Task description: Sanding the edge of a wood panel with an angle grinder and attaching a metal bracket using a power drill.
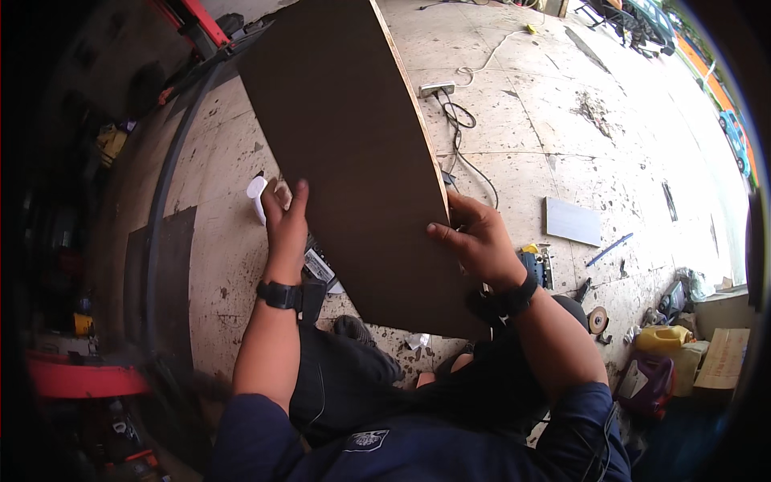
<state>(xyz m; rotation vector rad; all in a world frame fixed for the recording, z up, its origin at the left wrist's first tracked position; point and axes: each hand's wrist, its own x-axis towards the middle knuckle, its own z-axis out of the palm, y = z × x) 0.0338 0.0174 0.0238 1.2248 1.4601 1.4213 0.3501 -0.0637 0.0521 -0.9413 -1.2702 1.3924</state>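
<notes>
A long, dark board [353, 153] is lying between the two hands, its long axis running from the near end by the lap toward the far upper left. The right hand [488, 247] is gripping its right long edge, thumb pressing on the dark face, the other fingers wrapping behind; it is sitting nearer the board's near-right corner. The left hand [286, 229] is meeting the left long edge, thumb overlapping it, fingers half-curling outside; how firmly they are closing I cannot tell. A white object [257, 197] is showing just beside them. On the floor [514, 161], a grey panel [573, 222] is lying right of the board, and a power strip [438, 90] is resting near its right edge, farther out.
</notes>
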